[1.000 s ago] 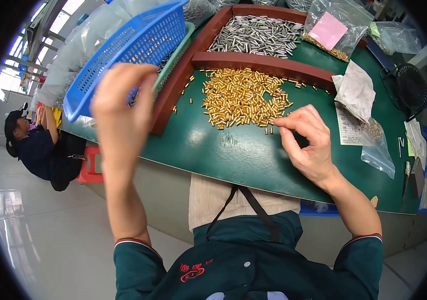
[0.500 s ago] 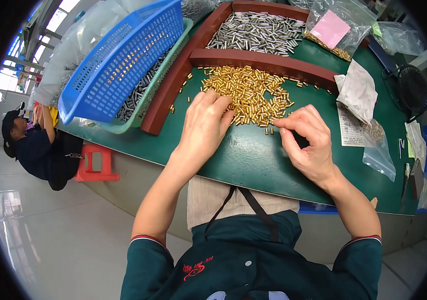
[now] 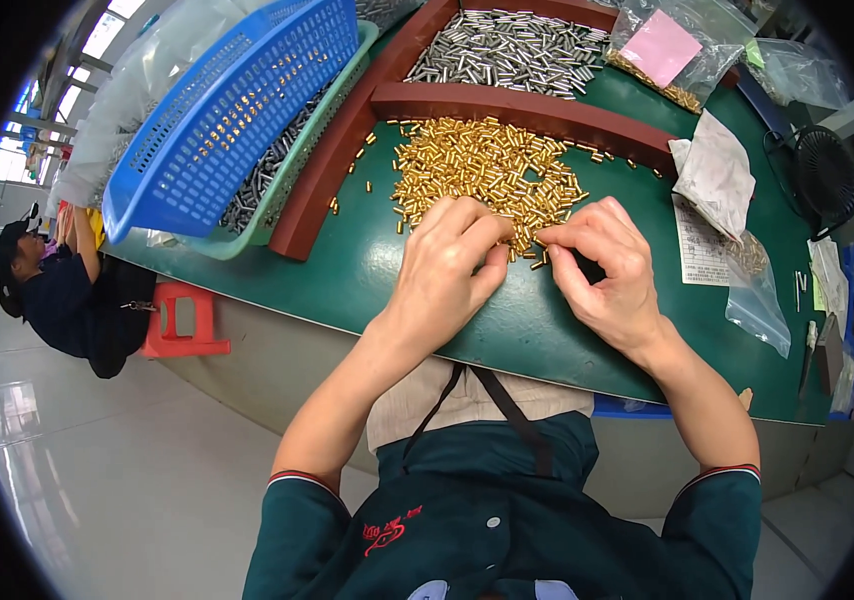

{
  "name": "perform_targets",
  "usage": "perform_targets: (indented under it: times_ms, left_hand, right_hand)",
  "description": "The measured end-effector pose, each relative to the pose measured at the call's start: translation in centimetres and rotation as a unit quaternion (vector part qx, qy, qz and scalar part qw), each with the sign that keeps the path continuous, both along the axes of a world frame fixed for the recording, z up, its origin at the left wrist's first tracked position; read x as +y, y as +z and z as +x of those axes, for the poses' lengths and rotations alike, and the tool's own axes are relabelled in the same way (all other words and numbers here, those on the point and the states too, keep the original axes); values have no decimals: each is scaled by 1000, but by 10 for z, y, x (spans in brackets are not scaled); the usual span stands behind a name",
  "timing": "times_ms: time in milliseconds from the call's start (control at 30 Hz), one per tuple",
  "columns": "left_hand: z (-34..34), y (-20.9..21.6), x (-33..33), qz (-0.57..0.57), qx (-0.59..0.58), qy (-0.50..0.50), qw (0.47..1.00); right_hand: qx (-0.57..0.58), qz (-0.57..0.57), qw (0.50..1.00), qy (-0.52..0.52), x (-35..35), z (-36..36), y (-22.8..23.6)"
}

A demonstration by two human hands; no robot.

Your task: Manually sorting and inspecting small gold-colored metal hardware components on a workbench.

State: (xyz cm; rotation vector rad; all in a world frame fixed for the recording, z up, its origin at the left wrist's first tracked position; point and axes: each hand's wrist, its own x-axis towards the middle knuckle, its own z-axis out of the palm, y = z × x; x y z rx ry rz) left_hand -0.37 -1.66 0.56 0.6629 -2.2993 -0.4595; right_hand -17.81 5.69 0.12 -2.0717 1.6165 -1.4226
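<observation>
A heap of small gold-coloured metal cylinders (image 3: 492, 170) lies on the green tabletop (image 3: 347, 280), within dark red wooden bars. At the heap's near edge, my left hand (image 3: 447, 270) is closed, thumb and fingers brought together; what they hold, if anything, is hidden. Just to its right, my right hand (image 3: 607, 275) is pinched closed by the lower right edge of the heap. Too little shows between its fingertips to name. A few loose gold cylinders lie between the two hands.
Behind a red bar (image 3: 527, 112) lie silver metal pins (image 3: 507, 50). To the left, a blue basket (image 3: 237, 110) leans over a green basket (image 3: 267, 215) of dark pieces. At right are a stained cloth (image 3: 715, 170), bags and a black fan (image 3: 825, 180). Another person (image 3: 67, 280) sits far left.
My left hand has moved right and slightly nearer, from the heap's left side to its near edge, close to my right hand. The right hand stays almost in place. The view has shifted slightly.
</observation>
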Motion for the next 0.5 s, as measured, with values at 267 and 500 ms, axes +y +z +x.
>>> perform_targets:
  times_ms: [267, 500]
  left_hand:
    - [12, 0, 26, 28, -20, -14, 999]
    - [16, -2, 26, 14, -18, -13, 1000]
  right_hand:
    - [21, 2, 1000, 9, -3, 8, -3]
    - [61, 34, 997, 26, -4, 12, -2]
